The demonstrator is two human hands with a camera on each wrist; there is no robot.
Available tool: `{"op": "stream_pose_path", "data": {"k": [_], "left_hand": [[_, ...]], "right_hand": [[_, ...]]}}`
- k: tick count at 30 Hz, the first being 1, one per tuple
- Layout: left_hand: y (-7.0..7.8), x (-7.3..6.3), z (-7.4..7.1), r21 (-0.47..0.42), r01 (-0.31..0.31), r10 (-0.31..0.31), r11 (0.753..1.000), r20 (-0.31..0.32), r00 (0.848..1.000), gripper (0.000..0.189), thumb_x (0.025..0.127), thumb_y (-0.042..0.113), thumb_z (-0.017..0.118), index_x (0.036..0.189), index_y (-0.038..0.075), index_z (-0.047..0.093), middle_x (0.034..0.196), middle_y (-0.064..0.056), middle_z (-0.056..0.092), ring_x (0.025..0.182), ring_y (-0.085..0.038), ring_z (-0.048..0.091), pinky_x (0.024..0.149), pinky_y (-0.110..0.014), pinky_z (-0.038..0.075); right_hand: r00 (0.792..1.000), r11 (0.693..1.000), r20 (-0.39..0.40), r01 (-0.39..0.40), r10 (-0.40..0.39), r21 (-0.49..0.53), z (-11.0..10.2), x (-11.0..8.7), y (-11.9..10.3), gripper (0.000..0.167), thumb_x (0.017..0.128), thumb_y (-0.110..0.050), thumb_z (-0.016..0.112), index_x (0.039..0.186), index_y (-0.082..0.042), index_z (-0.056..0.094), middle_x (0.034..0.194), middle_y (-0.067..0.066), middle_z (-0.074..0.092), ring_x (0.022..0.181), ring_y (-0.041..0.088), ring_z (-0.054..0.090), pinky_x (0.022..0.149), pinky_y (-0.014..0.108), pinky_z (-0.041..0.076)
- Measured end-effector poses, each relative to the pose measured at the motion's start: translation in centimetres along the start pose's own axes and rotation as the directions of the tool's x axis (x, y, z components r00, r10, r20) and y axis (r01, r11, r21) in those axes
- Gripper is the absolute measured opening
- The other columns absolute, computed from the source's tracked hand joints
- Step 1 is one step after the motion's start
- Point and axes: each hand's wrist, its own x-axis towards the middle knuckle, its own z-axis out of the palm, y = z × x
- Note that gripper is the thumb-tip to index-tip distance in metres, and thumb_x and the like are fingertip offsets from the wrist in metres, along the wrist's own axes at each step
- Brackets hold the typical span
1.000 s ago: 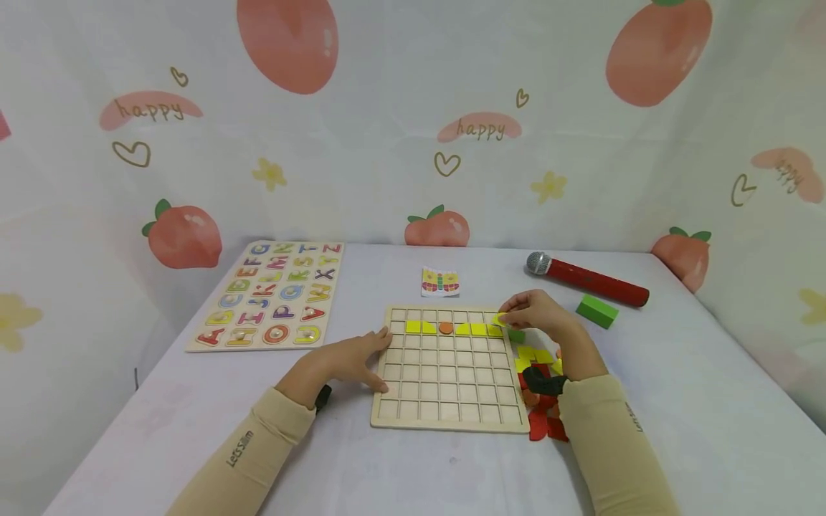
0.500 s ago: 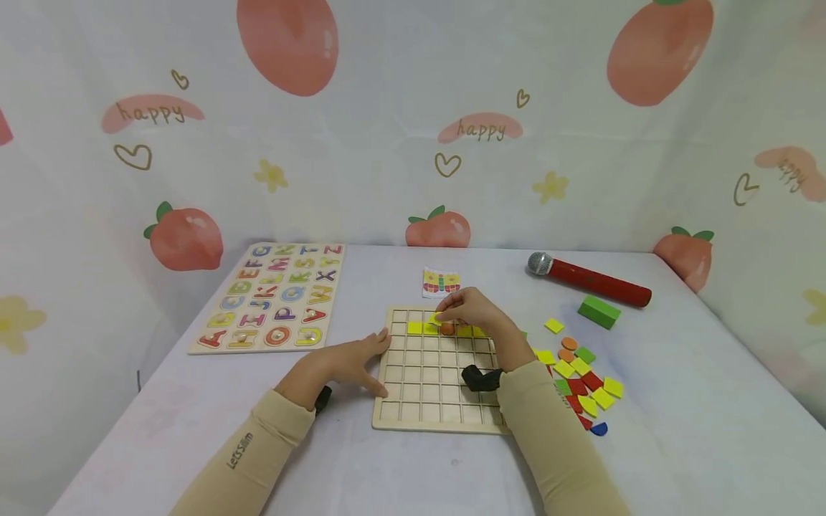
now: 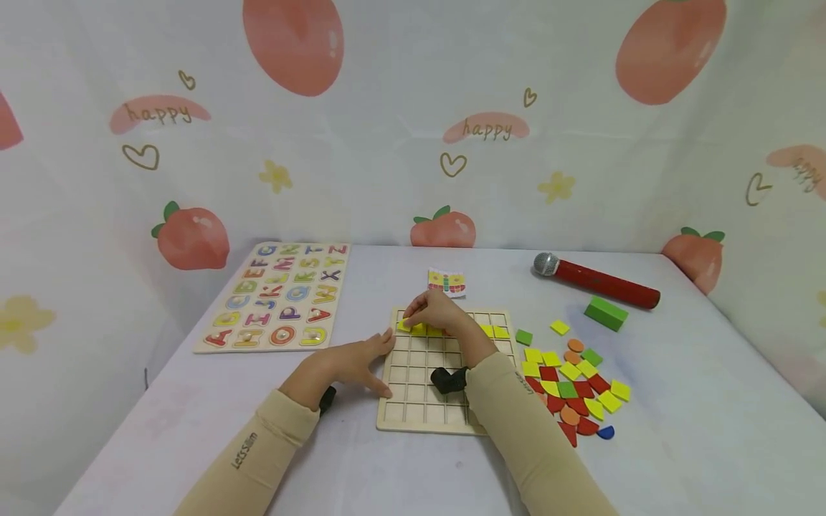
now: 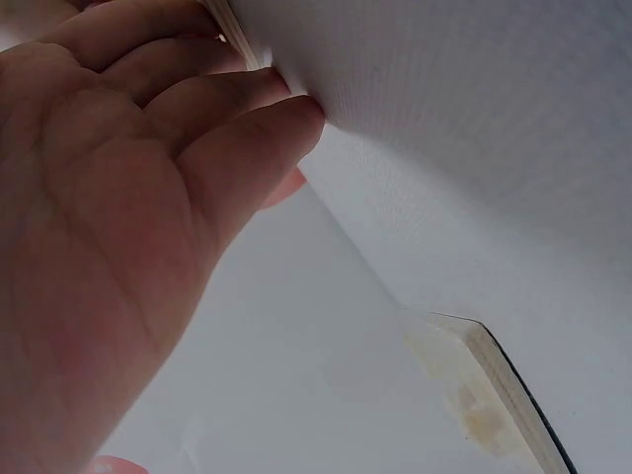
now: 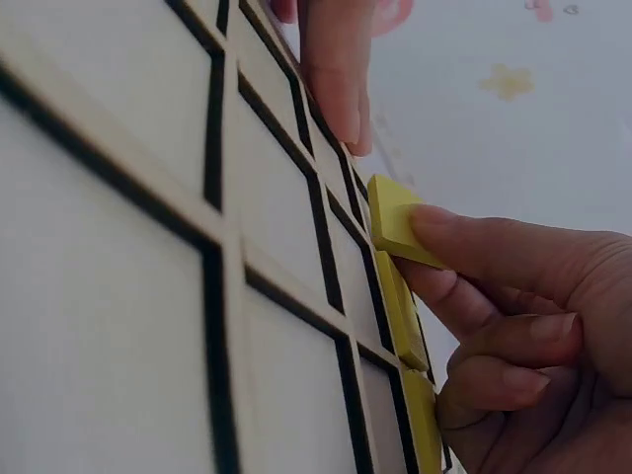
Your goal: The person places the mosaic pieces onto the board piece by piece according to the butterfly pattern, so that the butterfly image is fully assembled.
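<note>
My right hand [image 3: 444, 315] pinches a yellow tile [image 5: 393, 219] between thumb and finger, over the left end of the second row of a wooden grid board [image 3: 413, 413]. In the right wrist view the held tile is tilted, with more yellow tiles [image 5: 400, 308] lying in cells beside it. Farther right in that row, yellow tiles [image 3: 500, 332] show past the hand, which partly hides the row's middle. My left hand [image 3: 343, 363] rests at the board's left edge, thumb and fingers spread; the left wrist view shows its palm and extended fingers [image 4: 262, 138].
Loose red, yellow, green, orange and blue tiles [image 3: 584, 388] lie right of the board. Behind it is a small butterfly picture card [image 3: 447, 284]. A green block [image 3: 606, 313] and a red microphone [image 3: 600, 281] are at back right, an alphabet puzzle [image 3: 274, 301] at left.
My right hand has moved left across the board's top, from the right edge to the left end of the second row. A yellow tile now lies left of the orange disc. The left hand stays put.
</note>
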Motion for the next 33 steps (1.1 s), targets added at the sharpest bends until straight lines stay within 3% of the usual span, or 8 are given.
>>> {"op": "stream_pose_path", "data": {"k": [11, 24, 29, 33], "left_hand": [[0.1, -0.1, 0.0, 0.022, -0.011, 0.011, 1.000, 0.001, 1.000, 0.097, 0.075, 0.037, 0.076, 0.149, 0.009, 0.020, 0.158, -0.006, 0.007, 0.145, -0.029, 0.011, 0.116, -0.046, 0.017], [0.1, 0.0, 0.0, 0.024, -0.008, 0.008, 1.000, 0.000, 1.000, 0.097, 0.075, 0.039, 0.076, 0.149, 0.010, 0.020, 0.158, -0.005, 0.007, 0.145, -0.028, 0.011, 0.116, -0.046, 0.018], [0.1, 0.1, 0.0, 0.012, -0.010, 0.010, 1.000, 0.002, 1.000, 0.097, 0.076, 0.038, 0.075, 0.149, 0.010, 0.019, 0.158, -0.005, 0.006, 0.146, -0.027, 0.009, 0.117, -0.045, 0.016], [0.1, 0.1, 0.1, 0.004, -0.011, 0.011, 1.000, -0.003, 1.000, 0.097, 0.075, 0.037, 0.076, 0.149, 0.010, 0.019, 0.158, -0.004, 0.006, 0.146, -0.026, 0.009, 0.117, -0.044, 0.016]], "right_hand": [[1.000, 0.990, 0.015, 0.024, -0.022, -0.142, 0.5, 0.1, -0.2, 0.009, 0.081, -0.010, 0.072, 0.086, -0.003, 0.073, 0.084, 0.005, 0.069, 0.072, 0.011, 0.050, 0.064, 0.020, 0.043], [0.999, 0.984, -0.028, 0.018, -0.023, -0.177, 0.4, -0.4, -0.5, 0.009, 0.080, -0.010, 0.072, 0.087, -0.004, 0.072, 0.086, 0.007, 0.069, 0.074, 0.014, 0.054, 0.066, 0.021, 0.047], [0.999, 0.985, -0.047, 0.016, -0.025, -0.174, -1.4, -1.5, -0.2, 0.013, 0.083, -0.014, 0.070, 0.093, -0.006, 0.072, 0.104, 0.007, 0.066, 0.092, 0.017, 0.057, 0.075, 0.027, 0.049], [0.998, 0.991, -0.052, 0.028, -0.035, -0.133, -4.2, -3.1, 0.4, 0.017, 0.084, -0.014, 0.068, 0.097, -0.003, 0.071, 0.105, 0.011, 0.067, 0.068, 0.013, 0.050, 0.059, 0.024, 0.044]]}}
